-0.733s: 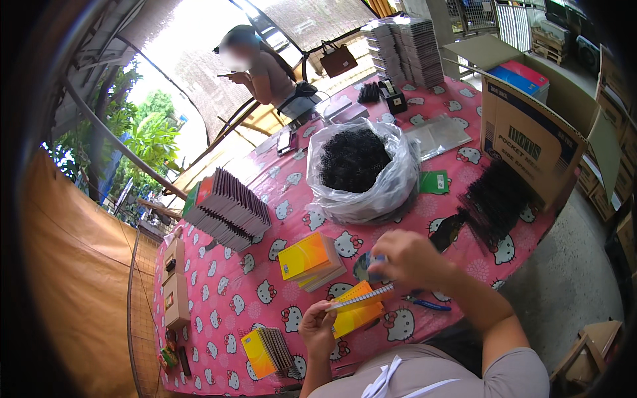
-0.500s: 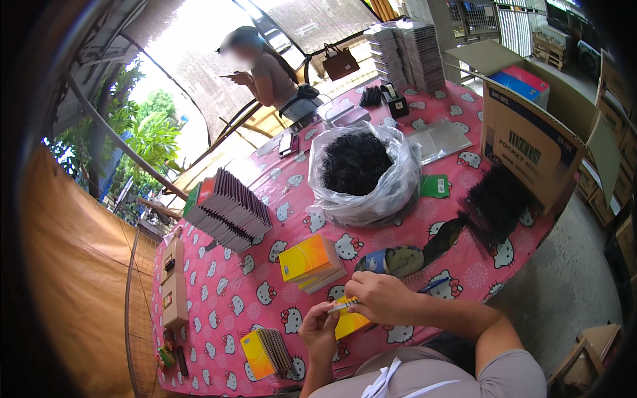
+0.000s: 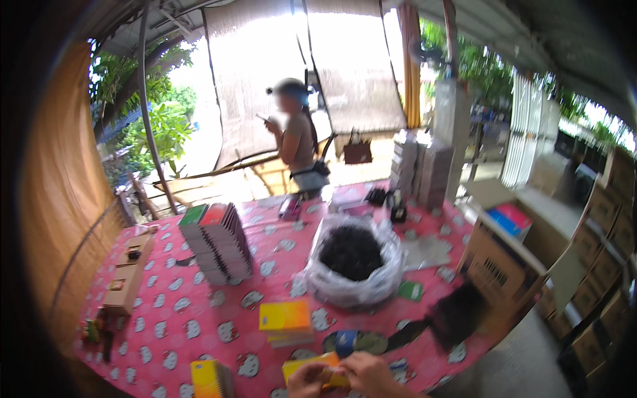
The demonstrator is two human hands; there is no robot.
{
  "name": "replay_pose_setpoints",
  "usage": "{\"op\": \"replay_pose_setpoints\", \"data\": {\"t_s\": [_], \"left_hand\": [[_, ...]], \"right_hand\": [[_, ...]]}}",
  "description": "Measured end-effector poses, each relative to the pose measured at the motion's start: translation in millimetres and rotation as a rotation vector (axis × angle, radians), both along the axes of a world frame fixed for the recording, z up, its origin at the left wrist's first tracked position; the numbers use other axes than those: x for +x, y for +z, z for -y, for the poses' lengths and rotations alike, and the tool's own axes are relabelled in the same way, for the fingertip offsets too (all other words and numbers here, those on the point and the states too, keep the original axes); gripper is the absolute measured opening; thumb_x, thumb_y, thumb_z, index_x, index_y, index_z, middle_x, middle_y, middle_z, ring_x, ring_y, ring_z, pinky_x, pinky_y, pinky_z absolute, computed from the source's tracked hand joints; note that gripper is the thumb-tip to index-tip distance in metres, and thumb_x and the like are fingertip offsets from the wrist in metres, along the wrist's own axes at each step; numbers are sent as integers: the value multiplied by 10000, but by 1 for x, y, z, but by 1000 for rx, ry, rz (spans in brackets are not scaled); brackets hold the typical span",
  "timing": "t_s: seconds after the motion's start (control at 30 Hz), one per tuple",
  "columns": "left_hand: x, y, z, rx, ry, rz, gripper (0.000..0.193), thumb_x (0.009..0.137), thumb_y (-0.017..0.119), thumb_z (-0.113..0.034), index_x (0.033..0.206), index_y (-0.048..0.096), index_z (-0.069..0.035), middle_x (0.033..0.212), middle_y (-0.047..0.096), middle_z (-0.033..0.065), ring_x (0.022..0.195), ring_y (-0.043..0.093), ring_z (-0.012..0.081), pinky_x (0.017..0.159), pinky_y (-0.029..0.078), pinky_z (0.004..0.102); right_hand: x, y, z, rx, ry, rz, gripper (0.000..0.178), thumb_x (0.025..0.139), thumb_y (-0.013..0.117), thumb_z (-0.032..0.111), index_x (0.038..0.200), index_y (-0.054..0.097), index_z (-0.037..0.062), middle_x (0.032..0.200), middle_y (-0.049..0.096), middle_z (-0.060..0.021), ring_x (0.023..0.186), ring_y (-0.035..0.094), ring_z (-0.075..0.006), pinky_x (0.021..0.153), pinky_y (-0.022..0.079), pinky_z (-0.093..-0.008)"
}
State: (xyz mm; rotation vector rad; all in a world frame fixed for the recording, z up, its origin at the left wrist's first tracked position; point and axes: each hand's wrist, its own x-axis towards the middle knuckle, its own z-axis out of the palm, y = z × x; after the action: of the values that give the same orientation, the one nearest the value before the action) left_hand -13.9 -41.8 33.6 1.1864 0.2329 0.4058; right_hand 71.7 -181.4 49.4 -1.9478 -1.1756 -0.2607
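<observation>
Low in the view, my left hand point(image 3: 309, 380) and my right hand point(image 3: 367, 373) are close together, fingers closed on a small spiral notebook point(image 3: 337, 381). Blur and my fingers hide most of it. Just beyond them lies a yellow notebook point(image 3: 296, 367) on the table. Farther off is a short stack of yellow-orange notebooks point(image 3: 284, 317), and to the left another yellow stack with coiled edges point(image 3: 211, 380). A dark sleeve-like cloth with a blue band point(image 3: 352, 342) rests near my right hand.
A pink patterned table point(image 3: 179, 331) holds a bag of black coils point(image 3: 352, 252), a tall notebook stack point(image 3: 215, 242), loose black coils point(image 3: 458, 315) and an open carton point(image 3: 497, 265). Small cardboard boxes point(image 3: 123, 288) line the left edge. A person point(image 3: 298, 142) stands beyond the table.
My view has tilted upward and levelled, so the table and both hands sit lower in the picture. The hands remain together at the small notebook.
</observation>
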Motion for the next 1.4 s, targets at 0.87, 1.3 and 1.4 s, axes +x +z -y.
{"op": "replay_pose_setpoints", "data": {"t_s": [0.87, 1.3, 1.4], "left_hand": [[-87, -43, -51, -18, -107, 183, 227, 853, 598, 64, 1065, 579, -13, 930, 668, 77, 873, 642, 151, 754, 532, 285], [-83, -55, -74, 284, -98, 110, 416, 840, 571, 115, 1223, 501, -31, 1094, 624, 60, 1027, 617, 199, 875, 507, 295], [-86, -52, -70, 360, 41, 197, 325, 779, 691, 82, 1081, 581, 33, 1011, 642, 130, 969, 632, 181, 859, 527, 309]], "right_hand": [[-78, 28, -62, -231, 44, -316, 157, 727, 735, 46, 812, 611, 0, 758, 555, -103, 660, 574, -210, 576, 458, -304], [-66, 29, -58, -304, -8, -149, 174, 823, 629, 146, 901, 618, -9, 918, 609, -198, 838, 594, -400, 726, 482, -418], [-83, 97, -47, -206, -11, -199, 261, 839, 623, 229, 976, 614, 7, 910, 612, -213, 850, 596, -408, 728, 481, -437]]}}
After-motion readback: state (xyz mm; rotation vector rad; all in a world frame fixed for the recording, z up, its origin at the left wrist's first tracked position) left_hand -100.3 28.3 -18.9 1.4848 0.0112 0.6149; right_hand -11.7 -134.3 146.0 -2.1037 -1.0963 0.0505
